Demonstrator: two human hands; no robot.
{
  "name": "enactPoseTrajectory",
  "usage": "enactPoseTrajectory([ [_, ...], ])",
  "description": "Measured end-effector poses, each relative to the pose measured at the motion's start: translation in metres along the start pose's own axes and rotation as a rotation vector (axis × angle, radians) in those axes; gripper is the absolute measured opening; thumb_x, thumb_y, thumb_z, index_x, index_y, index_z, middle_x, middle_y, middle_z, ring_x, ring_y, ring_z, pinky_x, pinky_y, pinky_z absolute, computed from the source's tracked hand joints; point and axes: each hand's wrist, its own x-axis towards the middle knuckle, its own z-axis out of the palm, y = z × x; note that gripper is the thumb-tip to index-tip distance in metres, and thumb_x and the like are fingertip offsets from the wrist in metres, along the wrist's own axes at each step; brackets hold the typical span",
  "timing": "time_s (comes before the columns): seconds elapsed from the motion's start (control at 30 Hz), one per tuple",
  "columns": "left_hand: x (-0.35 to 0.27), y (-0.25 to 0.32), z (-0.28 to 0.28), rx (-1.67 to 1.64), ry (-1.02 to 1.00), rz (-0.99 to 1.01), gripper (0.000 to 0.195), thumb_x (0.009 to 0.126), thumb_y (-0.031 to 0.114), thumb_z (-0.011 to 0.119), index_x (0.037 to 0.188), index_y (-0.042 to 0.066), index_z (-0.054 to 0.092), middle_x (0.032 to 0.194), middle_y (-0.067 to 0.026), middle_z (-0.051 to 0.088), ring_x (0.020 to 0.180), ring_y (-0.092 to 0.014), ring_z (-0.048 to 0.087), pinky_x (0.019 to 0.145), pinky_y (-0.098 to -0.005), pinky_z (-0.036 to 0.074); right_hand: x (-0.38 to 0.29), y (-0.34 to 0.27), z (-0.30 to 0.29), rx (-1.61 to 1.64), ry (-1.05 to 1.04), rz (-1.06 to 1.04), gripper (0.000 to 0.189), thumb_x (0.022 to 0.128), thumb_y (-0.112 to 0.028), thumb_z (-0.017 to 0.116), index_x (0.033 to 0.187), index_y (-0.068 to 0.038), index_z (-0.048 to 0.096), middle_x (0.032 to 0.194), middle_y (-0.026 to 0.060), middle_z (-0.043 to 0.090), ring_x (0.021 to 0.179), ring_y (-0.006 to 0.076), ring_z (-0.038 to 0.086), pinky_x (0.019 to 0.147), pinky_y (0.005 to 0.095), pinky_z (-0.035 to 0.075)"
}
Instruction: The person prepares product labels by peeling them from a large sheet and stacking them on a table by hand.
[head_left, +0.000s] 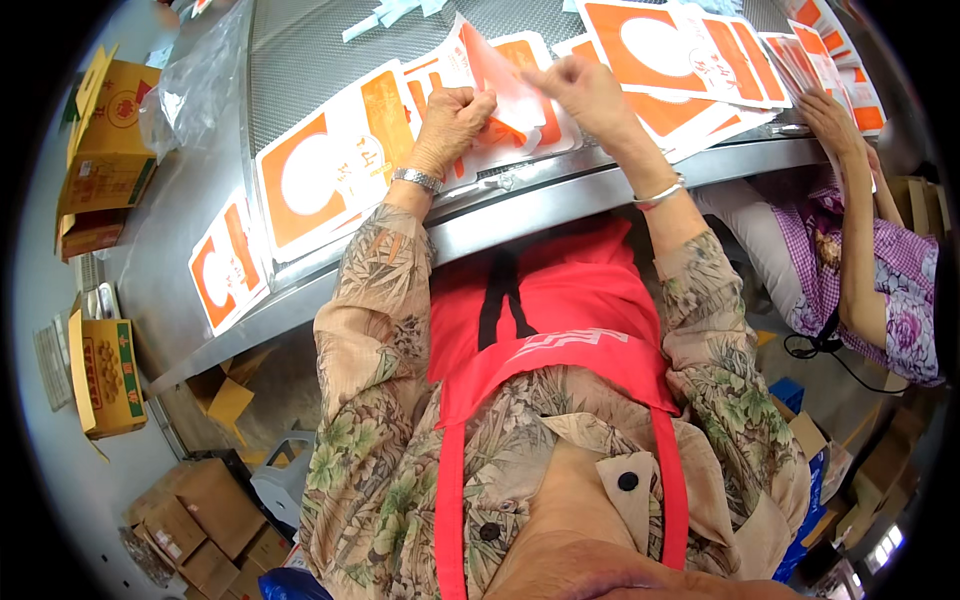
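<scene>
My left hand (459, 124) is closed on the edge of a translucent orange-and-white printed plastic bag (499, 75), whose upper part stands raised off the metal table (540, 176). At the bag's right side is my right hand (581, 90), fingers bent, with the fingertips near its edge; whether they pinch it is unclear. Several flat printed bags (322, 165) lie left of my left hand, overlapping one another. More printed bags (675, 56) are piled to the right, partly behind my right hand and wrist.
A co-worker's hand (829, 124) touches bags at the right. A smaller bag stack (225, 262) lies at the table's left end. Crumpled clear plastic (191, 94) and yellow cartons (112, 135) are farther left. Pale blue strips (394, 16) lie at the back; brown boxes (202, 510) stand below left.
</scene>
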Motion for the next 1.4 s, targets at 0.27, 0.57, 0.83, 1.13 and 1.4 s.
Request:
enactPoseTrajectory([
  [0.27, 0.013, -0.013, 0.007, -0.091, -0.026, 0.032, 0.036, 0.091, 0.03, 0.06, 0.07, 0.002, 0.064, 0.056, 0.001, 0.055, 0.05, -0.006, 0.049, 0.045, -0.0219, 0.04, 0.01, -0.002, 0.018, 0.408, -0.109, -0.035, 0.049, 0.088, -0.012, 0.061, 0.129, 0.008, 0.043, 0.125, 0.0166, 0.052, 0.115, 0.0179, 0.053, 0.095, 0.0315, 0.046],
  [0.57, 0.008, -0.009, 0.001, -0.034, -0.031, -0.062, 0.036, 0.094, 0.032, 0.057, 0.079, 0.001, 0.067, 0.062, -0.0004, 0.06, 0.052, -0.006, 0.053, 0.048, -0.0216, 0.042, -0.016, -0.025, 0.012, 0.602, -0.154, -0.05, 0.06, 0.095, -0.046, 0.053, 0.123, 0.007, 0.052, 0.11, 0.0109, 0.058, 0.101, 0.0147, 0.055, 0.091, 0.0266, 0.043],
  [0.83, -0.002, -0.006, 0.006, 0.012, 0.041, 0.246, 0.033, 0.093, 0.022, 0.059, 0.071, -0.002, 0.064, 0.055, -0.0006, 0.055, 0.051, -0.007, 0.048, 0.048, -0.0254, 0.04, 0.013, -0.035, 0.037, 0.604, -0.358, 0.015, 0.068, 0.086, -0.069, 0.053, 0.089, -0.001, 0.055, 0.078, 0.0021, 0.053, 0.076, 0.0097, 0.054, 0.07, 0.0257, 0.047],
  [1.13, -0.014, -0.001, 0.01, 0.231, 0.277, 0.585, 0.023, 0.084, 0.018, 0.067, 0.069, 0.001, 0.063, 0.058, -0.0143, 0.059, 0.05, -0.025, 0.059, 0.048, -0.0334, 0.044, 0.025, -0.036, 0.055, 0.56, -0.455, 0.038, 0.076, 0.083, -0.063, 0.062, 0.113, 0.006, 0.051, 0.089, 0.0145, 0.064, 0.073, 0.0145, 0.065, 0.071, 0.0274, 0.054],
  [1.4, -0.007, 0.001, 0.014, 0.657, 0.513, 0.56, 0.03, 0.08, 0.022, 0.067, 0.058, 0.005, 0.057, 0.048, -0.0104, 0.05, 0.042, -0.026, 0.05, 0.045, -0.036, 0.038, 0.038, -0.024, 0.079, 1.033, -0.19, -0.054, 0.057, 0.086, -0.038, 0.07, 0.123, -0.004, 0.044, 0.096, 0.0096, 0.062, 0.081, 0.0134, 0.065, 0.07, 0.0268, 0.057],
])
